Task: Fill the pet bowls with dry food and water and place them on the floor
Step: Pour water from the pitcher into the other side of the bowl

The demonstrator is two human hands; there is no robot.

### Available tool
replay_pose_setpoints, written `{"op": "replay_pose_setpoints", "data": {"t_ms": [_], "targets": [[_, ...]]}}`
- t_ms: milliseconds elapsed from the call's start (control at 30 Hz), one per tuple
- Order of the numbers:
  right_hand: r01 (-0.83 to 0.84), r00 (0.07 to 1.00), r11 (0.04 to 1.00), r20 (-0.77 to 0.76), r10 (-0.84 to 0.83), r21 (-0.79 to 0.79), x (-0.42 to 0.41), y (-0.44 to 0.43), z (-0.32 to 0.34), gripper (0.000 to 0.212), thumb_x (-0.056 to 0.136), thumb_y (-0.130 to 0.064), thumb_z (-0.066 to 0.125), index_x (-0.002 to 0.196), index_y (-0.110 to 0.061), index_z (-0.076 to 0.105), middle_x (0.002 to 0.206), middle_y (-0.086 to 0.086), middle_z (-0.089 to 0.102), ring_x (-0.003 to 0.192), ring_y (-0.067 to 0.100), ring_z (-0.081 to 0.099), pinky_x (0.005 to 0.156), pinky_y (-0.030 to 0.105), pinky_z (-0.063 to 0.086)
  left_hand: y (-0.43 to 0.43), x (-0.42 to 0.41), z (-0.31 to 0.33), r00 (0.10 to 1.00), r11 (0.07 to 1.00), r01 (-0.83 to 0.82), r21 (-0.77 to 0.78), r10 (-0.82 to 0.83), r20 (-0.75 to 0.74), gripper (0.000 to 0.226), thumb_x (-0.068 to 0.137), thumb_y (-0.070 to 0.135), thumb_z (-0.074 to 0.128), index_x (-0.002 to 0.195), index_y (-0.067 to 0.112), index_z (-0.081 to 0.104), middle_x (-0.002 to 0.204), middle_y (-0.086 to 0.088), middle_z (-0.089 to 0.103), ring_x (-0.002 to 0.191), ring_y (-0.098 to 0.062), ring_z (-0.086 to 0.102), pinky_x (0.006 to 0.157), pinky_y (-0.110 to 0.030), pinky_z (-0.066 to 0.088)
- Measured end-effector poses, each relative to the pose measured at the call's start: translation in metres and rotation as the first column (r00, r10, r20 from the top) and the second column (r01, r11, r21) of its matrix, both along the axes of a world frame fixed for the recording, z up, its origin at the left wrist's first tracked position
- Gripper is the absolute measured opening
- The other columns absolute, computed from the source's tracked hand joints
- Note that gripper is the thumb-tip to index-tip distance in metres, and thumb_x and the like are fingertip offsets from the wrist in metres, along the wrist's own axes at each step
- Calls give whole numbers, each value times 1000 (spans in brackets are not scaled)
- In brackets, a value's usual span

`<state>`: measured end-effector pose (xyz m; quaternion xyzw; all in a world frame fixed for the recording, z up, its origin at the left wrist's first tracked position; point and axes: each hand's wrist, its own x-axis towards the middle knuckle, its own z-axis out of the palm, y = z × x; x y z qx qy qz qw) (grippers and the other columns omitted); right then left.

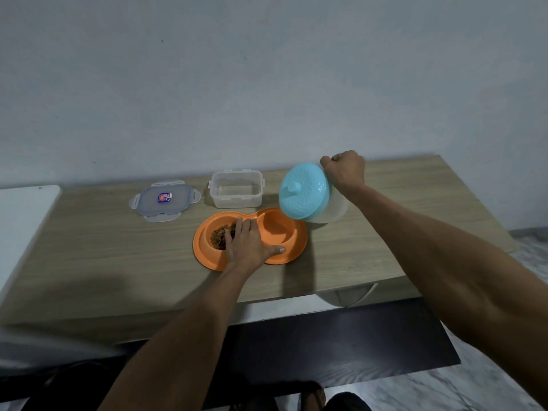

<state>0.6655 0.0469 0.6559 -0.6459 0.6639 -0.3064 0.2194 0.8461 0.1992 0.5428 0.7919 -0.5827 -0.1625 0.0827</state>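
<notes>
An orange double pet bowl (292,247) sits on the wooden table (118,256). Its left cup holds brown dry food (219,234); its right cup (274,229) looks orange inside, and I cannot tell if it holds water. My left hand (249,243) rests flat on the bowl between the two cups, fingers straight, thumb on the front rim. My right hand (345,169) grips the handle of a clear water jug with a light blue lid (305,194). The jug is tipped to the left, with its lid over the right cup.
An empty clear plastic container (235,189) stands behind the bowl. Its lid (164,200) with grey clips lies to the left of it. A white surface (20,221) adjoins the table's left end. Marble floor (474,390) shows at the lower right.
</notes>
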Motion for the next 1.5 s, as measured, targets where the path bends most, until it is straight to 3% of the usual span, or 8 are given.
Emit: {"op": "replay_pose_setpoints", "data": {"t_ms": [333,900,1500], "targets": [[-114,980,990,-172,99,-82,15,12,7,46,83,-23,51,44,-10,31,41,4,26,45,20,26,52,33,30,-1,0,-1,1000,1000,14,-8,-14,-1,111,68,76,63,150,10,28,159,-8,26,151,-26,8,117,-58,15],[-161,956,978,-268,121,-132,23,15,15,42,85,-22,52,47,-5,42,41,6,27,47,24,30,58,41,43,-2,1,-4,1000,1000,16,-13,-16,-1,108,71,74,62,151,11,27,159,-6,27,151,-26,9,117,-59,14],[-200,934,968,-326,143,-149,25,22,23,48,87,-18,52,46,-9,29,43,6,22,49,25,24,60,32,29,-3,1,-4,1000,1000,18,-16,-18,6,106,71,74,63,149,11,29,158,-7,27,151,-27,10,117,-60,14]]}}
